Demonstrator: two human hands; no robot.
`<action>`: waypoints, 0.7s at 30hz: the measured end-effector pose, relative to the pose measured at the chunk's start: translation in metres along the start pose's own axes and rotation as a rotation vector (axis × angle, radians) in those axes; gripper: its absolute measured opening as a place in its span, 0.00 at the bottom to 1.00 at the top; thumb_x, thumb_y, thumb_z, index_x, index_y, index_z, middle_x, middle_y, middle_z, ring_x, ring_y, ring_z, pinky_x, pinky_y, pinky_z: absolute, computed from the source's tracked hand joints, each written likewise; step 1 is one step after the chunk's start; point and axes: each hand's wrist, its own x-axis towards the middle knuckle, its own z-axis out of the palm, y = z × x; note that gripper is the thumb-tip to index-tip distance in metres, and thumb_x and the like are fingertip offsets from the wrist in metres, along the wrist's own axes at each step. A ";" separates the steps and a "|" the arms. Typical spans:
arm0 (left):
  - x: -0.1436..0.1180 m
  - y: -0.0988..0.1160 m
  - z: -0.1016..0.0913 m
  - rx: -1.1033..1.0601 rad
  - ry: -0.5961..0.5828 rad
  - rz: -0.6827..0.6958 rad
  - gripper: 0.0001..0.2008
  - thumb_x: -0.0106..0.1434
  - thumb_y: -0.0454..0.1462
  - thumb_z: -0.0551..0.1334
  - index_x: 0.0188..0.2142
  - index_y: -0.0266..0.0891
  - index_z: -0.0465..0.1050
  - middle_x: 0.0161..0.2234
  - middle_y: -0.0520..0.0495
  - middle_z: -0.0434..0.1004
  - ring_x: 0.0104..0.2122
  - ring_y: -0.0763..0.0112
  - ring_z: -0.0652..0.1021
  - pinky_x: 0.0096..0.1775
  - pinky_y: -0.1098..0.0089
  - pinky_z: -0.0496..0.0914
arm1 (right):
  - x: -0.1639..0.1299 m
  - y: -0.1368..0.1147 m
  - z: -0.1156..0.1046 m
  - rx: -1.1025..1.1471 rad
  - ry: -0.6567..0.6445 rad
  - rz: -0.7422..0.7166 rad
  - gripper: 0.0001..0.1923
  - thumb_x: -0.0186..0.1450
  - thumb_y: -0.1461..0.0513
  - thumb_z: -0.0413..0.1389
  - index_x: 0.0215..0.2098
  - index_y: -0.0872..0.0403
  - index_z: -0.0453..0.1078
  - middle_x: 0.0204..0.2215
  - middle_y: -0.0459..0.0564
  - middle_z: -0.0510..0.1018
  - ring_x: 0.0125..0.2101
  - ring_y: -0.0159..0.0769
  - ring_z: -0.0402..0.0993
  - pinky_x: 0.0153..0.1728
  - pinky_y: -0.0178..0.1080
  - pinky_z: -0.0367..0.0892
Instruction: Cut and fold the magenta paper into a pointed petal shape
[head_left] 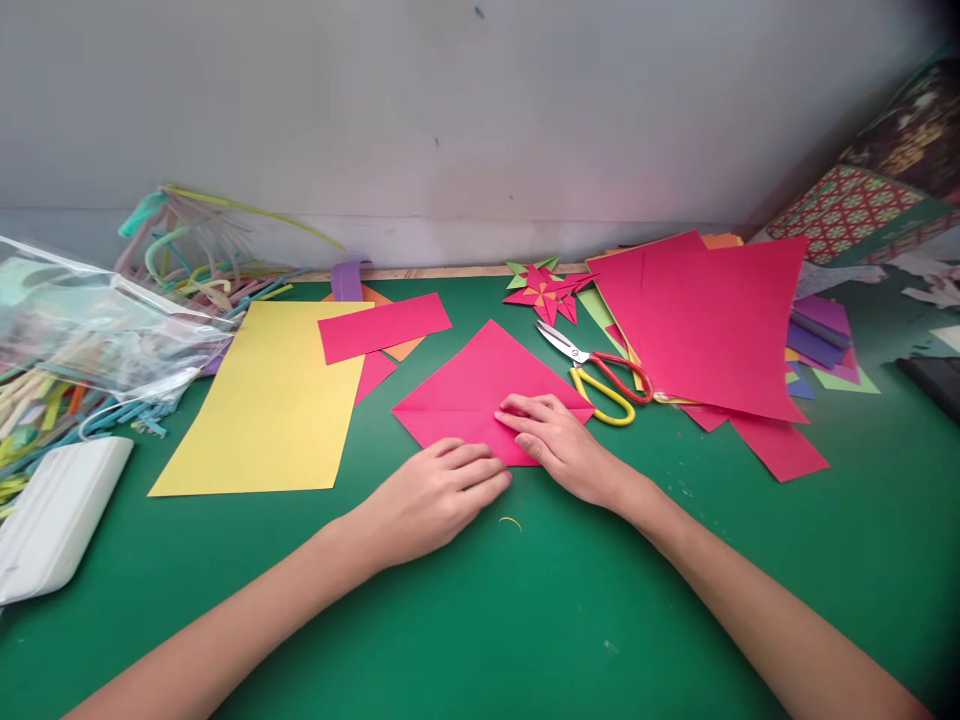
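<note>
Creased pink paper (486,372) lies on the green table (570,610), between yellow sheet (277,400) and scissors (609,370). Left hand (444,492) rests unclenched at the paper's near edge; right hand (564,442), likewise unclenched, lies upon it.

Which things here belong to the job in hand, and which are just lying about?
In hand:
- creased pink paper
- right hand, on it
- left hand, at its lower edge

Apparently lying about, untouched:
- scissors
- yellow sheet
- paper flower
- white object
</note>
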 end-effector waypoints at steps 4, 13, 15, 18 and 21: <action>-0.028 -0.008 0.001 0.041 -0.036 -0.066 0.23 0.79 0.38 0.53 0.70 0.42 0.65 0.67 0.43 0.72 0.68 0.59 0.71 0.68 0.53 0.63 | 0.001 0.000 0.001 -0.036 0.019 -0.039 0.22 0.79 0.57 0.47 0.66 0.50 0.72 0.66 0.57 0.73 0.60 0.51 0.69 0.62 0.60 0.70; -0.066 0.001 -0.018 0.080 -0.147 -0.106 0.29 0.79 0.43 0.55 0.74 0.38 0.56 0.70 0.43 0.68 0.70 0.60 0.68 0.75 0.53 0.47 | 0.001 0.001 0.002 -0.050 0.014 -0.043 0.22 0.79 0.58 0.48 0.65 0.53 0.73 0.65 0.57 0.74 0.60 0.51 0.68 0.63 0.59 0.69; -0.069 -0.001 -0.020 0.079 -0.124 -0.166 0.27 0.79 0.42 0.55 0.73 0.39 0.59 0.66 0.43 0.74 0.66 0.60 0.73 0.73 0.52 0.53 | 0.001 0.002 0.003 -0.049 0.015 -0.047 0.22 0.79 0.58 0.48 0.66 0.52 0.73 0.65 0.56 0.74 0.60 0.51 0.68 0.63 0.59 0.69; -0.070 -0.009 -0.020 0.080 0.049 -0.229 0.20 0.77 0.36 0.58 0.66 0.38 0.67 0.55 0.43 0.82 0.56 0.59 0.79 0.66 0.53 0.65 | -0.001 0.002 0.004 -0.059 0.026 -0.063 0.22 0.79 0.59 0.48 0.66 0.51 0.72 0.65 0.56 0.74 0.60 0.51 0.68 0.62 0.58 0.70; -0.062 -0.019 -0.020 0.065 0.226 -0.198 0.16 0.74 0.29 0.59 0.58 0.39 0.71 0.47 0.43 0.85 0.49 0.60 0.80 0.58 0.54 0.72 | -0.004 0.002 0.006 -0.093 0.050 -0.093 0.22 0.79 0.58 0.49 0.68 0.51 0.69 0.66 0.55 0.73 0.59 0.51 0.68 0.61 0.57 0.71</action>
